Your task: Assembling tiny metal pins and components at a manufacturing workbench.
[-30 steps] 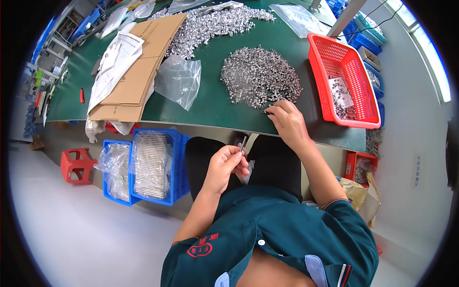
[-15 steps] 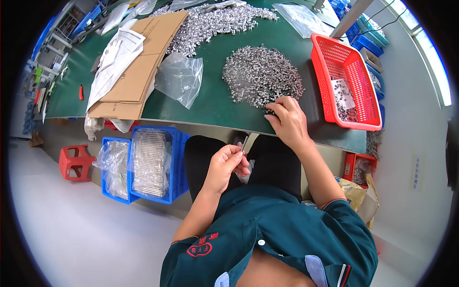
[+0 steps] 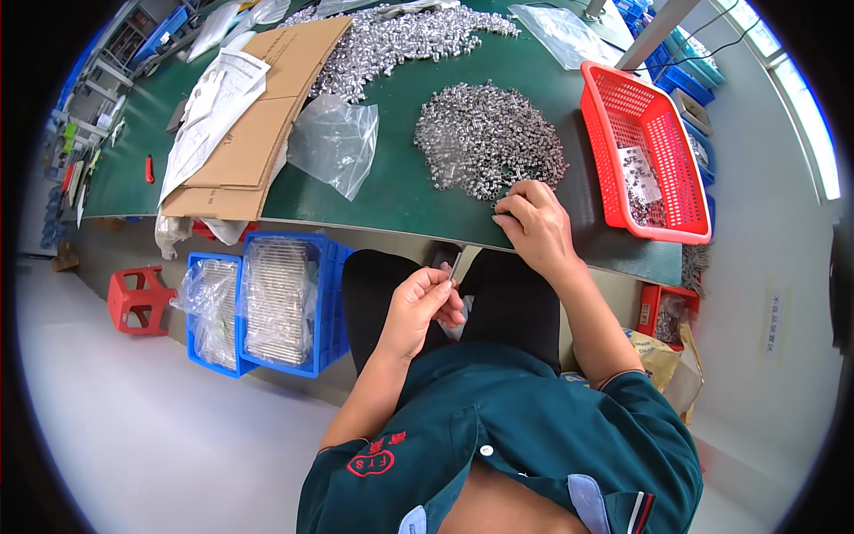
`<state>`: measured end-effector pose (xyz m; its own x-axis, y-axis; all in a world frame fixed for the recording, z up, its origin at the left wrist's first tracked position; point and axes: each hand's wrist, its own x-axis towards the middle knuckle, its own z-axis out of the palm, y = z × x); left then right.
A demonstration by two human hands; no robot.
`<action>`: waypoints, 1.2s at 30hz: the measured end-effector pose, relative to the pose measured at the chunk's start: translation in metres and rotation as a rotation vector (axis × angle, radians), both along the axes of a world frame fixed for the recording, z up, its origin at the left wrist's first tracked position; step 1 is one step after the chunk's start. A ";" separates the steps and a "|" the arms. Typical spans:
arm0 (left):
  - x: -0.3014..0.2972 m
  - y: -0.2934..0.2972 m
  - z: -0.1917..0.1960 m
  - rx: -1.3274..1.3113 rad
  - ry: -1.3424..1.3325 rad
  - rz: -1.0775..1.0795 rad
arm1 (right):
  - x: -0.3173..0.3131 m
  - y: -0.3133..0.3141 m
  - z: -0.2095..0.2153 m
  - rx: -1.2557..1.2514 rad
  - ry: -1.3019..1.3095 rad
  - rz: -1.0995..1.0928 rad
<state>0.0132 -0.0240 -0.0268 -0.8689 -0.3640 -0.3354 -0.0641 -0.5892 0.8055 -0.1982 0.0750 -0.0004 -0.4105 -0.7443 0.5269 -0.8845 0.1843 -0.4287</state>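
Observation:
My left hand (image 3: 422,307) is closed over my lap, gripping a thin grey metal rod (image 3: 456,264) that points up from between thumb and fingers. On the green table a round pile of small shiny metal pieces (image 3: 485,138) is spread out. My right hand (image 3: 538,227) rests at the pile's near edge, close to the table's front, with thumb and fingertips drawn together. Whatever sits between those fingertips is hidden or too small to make out.
A red basket (image 3: 614,165) holding some metal pieces stands right of the pile. Folded cardboard (image 3: 258,116) with papers lies left, beside a clear plastic bag (image 3: 334,147). More silver parts (image 3: 382,49) are heaped behind. Blue crates (image 3: 334,303) and a red stool (image 3: 138,301) are below.
My right hand's fingertips have drawn in slightly at the pile's edge. The left hand keeps its hold on the rod in nearly the same place.

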 end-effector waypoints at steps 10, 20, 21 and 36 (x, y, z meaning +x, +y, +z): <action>-0.001 -0.001 -0.001 -0.006 0.014 -0.002 | 0.006 -0.001 0.002 -0.003 -0.024 -0.037; 0.000 -0.001 0.002 -0.028 0.010 0.005 | 0.010 0.005 0.001 0.076 -0.055 -0.067; -0.001 0.000 0.002 -0.034 0.009 0.006 | 0.011 0.006 0.000 0.072 -0.061 -0.085; -0.017 0.004 0.012 -0.148 -0.002 -0.001 | 0.031 0.014 0.010 0.031 -0.678 0.000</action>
